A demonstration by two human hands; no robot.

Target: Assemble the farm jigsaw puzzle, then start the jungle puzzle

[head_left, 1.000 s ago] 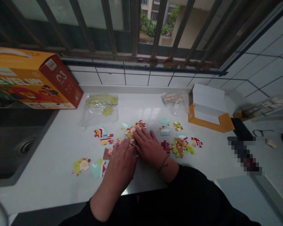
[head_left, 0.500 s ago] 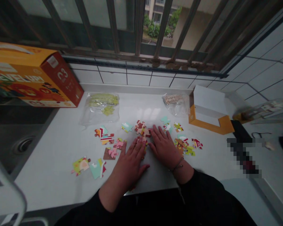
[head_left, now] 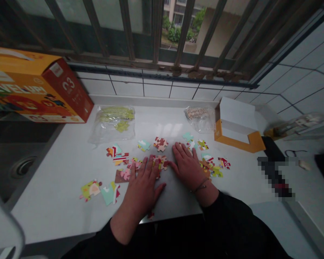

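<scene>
Colourful jigsaw puzzle pieces lie spread over the white counter. My left hand rests flat, fingers stretched out over a cluster of pieces that it partly hides. My right hand also lies flat, covering part of a piece under its fingertips, with its thumb beside the left cluster. Beyond the hands, a brown-and-pink puzzle piece sits apart. Right of my right hand is a group of brown and green puzzle pieces. On the left lie a green puzzle piece and a light-blue puzzle piece.
A large orange box stands back left by the sink. Clear plastic bags, one with green pieces and one with brown pieces, lie along the back. An open orange-and-white box sits at right below the barred window.
My left hand has shifted slightly left, with puzzle pieces under its fingers. A gap has opened between the brown-and-pink piece and those nearer me. The view has moved a little.
</scene>
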